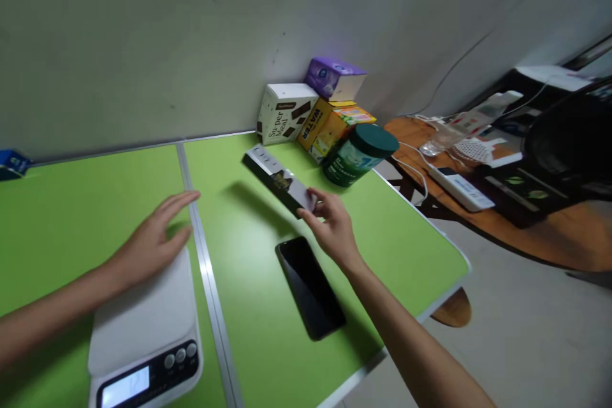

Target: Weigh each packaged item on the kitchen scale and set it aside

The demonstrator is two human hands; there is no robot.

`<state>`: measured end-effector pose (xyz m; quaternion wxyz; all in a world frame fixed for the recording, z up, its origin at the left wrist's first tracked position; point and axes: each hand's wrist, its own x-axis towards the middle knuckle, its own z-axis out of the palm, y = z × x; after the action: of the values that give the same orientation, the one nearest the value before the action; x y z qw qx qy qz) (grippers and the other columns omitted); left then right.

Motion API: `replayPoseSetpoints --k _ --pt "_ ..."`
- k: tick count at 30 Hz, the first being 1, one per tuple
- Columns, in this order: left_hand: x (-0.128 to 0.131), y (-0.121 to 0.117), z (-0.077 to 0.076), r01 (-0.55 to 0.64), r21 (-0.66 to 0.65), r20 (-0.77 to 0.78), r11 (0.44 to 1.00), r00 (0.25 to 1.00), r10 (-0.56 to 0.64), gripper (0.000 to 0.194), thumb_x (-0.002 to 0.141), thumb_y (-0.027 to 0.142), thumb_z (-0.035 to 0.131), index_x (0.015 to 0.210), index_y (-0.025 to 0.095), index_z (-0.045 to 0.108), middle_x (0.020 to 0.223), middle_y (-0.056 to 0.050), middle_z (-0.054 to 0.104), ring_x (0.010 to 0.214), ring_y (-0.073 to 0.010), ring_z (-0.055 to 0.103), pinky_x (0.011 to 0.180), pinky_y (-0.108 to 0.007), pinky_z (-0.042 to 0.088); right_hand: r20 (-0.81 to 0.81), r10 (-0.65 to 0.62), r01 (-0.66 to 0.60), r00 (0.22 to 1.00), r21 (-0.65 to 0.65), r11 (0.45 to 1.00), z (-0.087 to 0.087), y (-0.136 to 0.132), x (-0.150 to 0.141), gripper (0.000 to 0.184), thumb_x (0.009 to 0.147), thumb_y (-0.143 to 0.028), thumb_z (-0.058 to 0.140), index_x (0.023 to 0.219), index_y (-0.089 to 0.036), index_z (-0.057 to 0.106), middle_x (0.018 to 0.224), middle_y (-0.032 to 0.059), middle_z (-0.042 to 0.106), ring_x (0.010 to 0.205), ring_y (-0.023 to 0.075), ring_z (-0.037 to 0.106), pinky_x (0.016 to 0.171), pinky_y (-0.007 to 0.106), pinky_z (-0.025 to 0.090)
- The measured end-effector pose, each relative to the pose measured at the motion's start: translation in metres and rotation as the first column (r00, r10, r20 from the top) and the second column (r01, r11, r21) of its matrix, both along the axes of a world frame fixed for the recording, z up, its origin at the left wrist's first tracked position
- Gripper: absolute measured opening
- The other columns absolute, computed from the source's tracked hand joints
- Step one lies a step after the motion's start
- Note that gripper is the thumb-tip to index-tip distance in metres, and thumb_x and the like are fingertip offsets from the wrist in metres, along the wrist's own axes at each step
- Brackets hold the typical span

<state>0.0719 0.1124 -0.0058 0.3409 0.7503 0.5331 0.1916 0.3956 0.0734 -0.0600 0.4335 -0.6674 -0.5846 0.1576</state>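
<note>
My right hand (335,224) grips the near end of a long flat box (275,177), white and black, and holds it tilted above the green table (239,280). A black phone (310,287) lies face up on the table just below that hand. My left hand (153,237) hovers with fingers stretched out over the far edge of a white kitchen scale (143,325), which has a lit display and buttons at its front.
Against the wall stand a white "Super Meal" box (283,111), a yellow box (321,127), a purple box (335,78) and a dark green tub (359,154). A metal seam (205,268) splits the table. A wooden table (526,229) with a power strip (459,188) is at the right.
</note>
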Motion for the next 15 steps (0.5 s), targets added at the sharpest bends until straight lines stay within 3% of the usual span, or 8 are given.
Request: replayPoseSetpoints --k 3,6,11,15 --pt "0.067 0.024 -0.018 0.198 -0.135 -0.02 0.971 0.979 -0.203 0.056 0.089 0.033 0.046 0.144 0.02 0.044 0.154 -0.009 0.04 0.14 -0.032 0.039 0.115 -0.056 0.033 0.082 -0.206 0.207 0.975 -0.007 0.978 -0.014 0.023 0.04 0.041 0.08 -0.035 0.062 0.115 -0.015 0.065 0.096 0.0071 0.054 0.067 0.0164 0.058 0.075 0.04 0.055" --pt "0.134 0.049 -0.033 0.294 -0.206 0.007 0.933 0.954 -0.299 0.061 0.087 0.023 0.048 0.146 0.013 0.039 0.154 -0.014 0.038 0.141 -0.0284 0.038 0.119 -0.048 0.029 0.224 -0.274 0.291 0.935 -0.046 0.956 -0.022 0.05 0.061 0.042 0.082 -0.033 0.059 0.117 -0.012 0.065 0.099 0.0097 0.054 0.07 0.0184 0.06 0.078 0.04 0.054" --pt "0.229 0.091 -0.056 0.318 -0.286 0.24 0.904 0.937 -0.254 0.069 0.085 0.015 0.051 0.15 0.013 0.031 0.157 -0.013 0.032 0.144 -0.0263 0.033 0.12 -0.042 0.027 0.512 -0.22 0.335 0.83 -0.143 0.931 -0.028 0.08 0.068 0.034 0.087 -0.031 0.054 0.114 -0.013 0.064 0.116 0.0162 0.056 0.079 0.0235 0.064 0.066 0.036 0.05" --pt "0.276 0.116 -0.077 0.317 -0.264 0.3 0.911 0.924 -0.235 0.068 0.087 0.013 0.045 0.152 0.011 0.025 0.157 -0.015 0.031 0.144 -0.0237 0.033 0.118 -0.036 0.03 0.623 -0.142 0.318 0.769 -0.181 0.931 -0.032 0.094 0.075 0.029 0.092 -0.028 0.047 0.113 -0.013 0.06 0.13 0.0176 0.052 0.08 0.0227 0.065 0.056 0.031 0.043"
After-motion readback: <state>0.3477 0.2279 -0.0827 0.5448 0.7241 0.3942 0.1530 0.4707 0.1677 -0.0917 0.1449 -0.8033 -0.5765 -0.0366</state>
